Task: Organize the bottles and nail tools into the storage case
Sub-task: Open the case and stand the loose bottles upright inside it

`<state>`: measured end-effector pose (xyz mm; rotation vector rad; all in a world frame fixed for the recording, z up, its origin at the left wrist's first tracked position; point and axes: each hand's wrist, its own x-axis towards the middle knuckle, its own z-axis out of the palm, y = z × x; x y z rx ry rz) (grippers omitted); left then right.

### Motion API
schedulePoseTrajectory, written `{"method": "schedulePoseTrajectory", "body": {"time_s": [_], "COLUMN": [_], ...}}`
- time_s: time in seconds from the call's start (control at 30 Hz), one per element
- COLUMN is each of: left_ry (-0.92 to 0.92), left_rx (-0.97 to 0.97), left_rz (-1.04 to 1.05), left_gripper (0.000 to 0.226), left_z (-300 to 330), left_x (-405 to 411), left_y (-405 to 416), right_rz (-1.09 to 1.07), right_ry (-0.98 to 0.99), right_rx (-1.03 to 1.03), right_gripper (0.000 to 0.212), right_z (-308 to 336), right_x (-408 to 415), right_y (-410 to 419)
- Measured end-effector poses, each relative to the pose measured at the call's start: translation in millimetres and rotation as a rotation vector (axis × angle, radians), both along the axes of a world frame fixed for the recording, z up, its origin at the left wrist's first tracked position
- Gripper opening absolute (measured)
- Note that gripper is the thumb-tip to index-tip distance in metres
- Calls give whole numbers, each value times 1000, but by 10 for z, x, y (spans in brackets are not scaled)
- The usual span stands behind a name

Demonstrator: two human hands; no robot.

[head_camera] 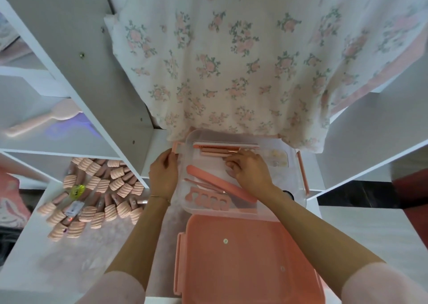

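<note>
A clear storage case (298,178) with pink latches stands on the white table. Inside lie a long pink nail file (215,182), a pink toe separator (207,199), thin pink tools (217,151) along the far wall and a small pack of nail tips (279,156). My left hand (162,174) grips the case's left rim by the pink latch (175,146). My right hand (249,169) reaches into the case, fingers curled on the thin tools at the far wall. Several pink ribbed-cap bottles (97,194) lie in a heap on the table, left of the case.
The pink lid (245,257) lies open toward me, below the case. White shelf panels (76,55) rise at left and right. A floral cloth (231,60) hangs behind the case. A pink brush (46,116) rests on a left shelf.
</note>
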<state>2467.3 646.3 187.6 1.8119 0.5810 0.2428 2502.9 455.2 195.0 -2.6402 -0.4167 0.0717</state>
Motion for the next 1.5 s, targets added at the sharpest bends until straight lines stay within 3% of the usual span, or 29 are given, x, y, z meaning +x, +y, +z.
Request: {"method": "schedulePoseTrajectory", "body": {"time_s": [0.1, 0.17, 0.27, 0.33, 0.43, 0.6, 0.73, 0.83, 0.93, 1.1, 1.27, 1.5], "left_ry": [41, 78, 69, 108, 165, 107, 64, 94, 145, 181, 180, 167], "left_rx": [-154, -160, -190, -204, -131, 187, 240, 285, 360, 361, 339, 321], "left_rz": [-10, 9, -7, -74, -170, -277, -271, -248, -210, -269, -267, -269], "left_gripper": [39, 54, 52, 49, 50, 44, 42, 41, 43, 40, 38, 39], "left_z": [28, 3, -81, -166, -292, -385, -347, -379, -417, -384, -372, -406], "left_x": [-117, -314, -762, -1051, -1378, -1542, -1556, -1631, -1700, -1759, -1809, -1807], "left_y": [12, -5, -102, -193, -347, -477, -458, -376, -198, -15, 19, 115], "right_rz": [-3, -18, -4, 71, 179, 132, 60, 42, 72, 97, 63, 52], "right_ry": [-4, -130, -342, -357, -357, -450, -481, -495, -498, -488, -445, -494], "right_rx": [5, 118, 305, 338, 267, 110, 0, 10, 10, -34, 62, 103], "right_gripper": [28, 31, 27, 27, 27, 32, 36, 26, 35, 42, 30, 35], "right_z": [69, 143, 167, 109, -41, -150, -177, -183, -185, -116, -99, 0], "right_x": [-85, -274, -717, -1026, -1376, -1466, -1272, -1186, -1146, -1125, -1166, -1327], "right_y": [-20, -49, -151, -225, -305, -409, -507, -536, -538, -557, -601, -387]}}
